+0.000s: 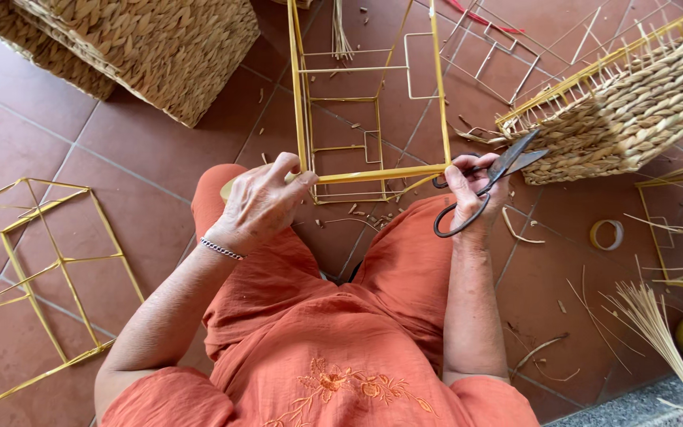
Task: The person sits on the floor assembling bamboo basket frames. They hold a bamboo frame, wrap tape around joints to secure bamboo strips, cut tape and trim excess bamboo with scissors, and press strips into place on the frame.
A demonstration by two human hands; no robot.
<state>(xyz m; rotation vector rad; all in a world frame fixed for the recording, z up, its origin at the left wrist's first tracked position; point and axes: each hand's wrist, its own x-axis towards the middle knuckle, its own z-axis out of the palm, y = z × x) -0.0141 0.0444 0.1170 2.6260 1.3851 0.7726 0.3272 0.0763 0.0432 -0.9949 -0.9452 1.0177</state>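
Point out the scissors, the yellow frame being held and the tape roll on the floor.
scissors [480, 192]: head view, on the black handle near the pivot.
yellow frame [381, 173]: head view, on the near bar between the hands.
tape roll [594, 234]: head view, on its left rim.

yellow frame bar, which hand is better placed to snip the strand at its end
Right, probably. The right hand holds the black scissors, blades open beside the right end of the yellow frame. The left hand pinches the bar's left end, steadying it, and has no tool.
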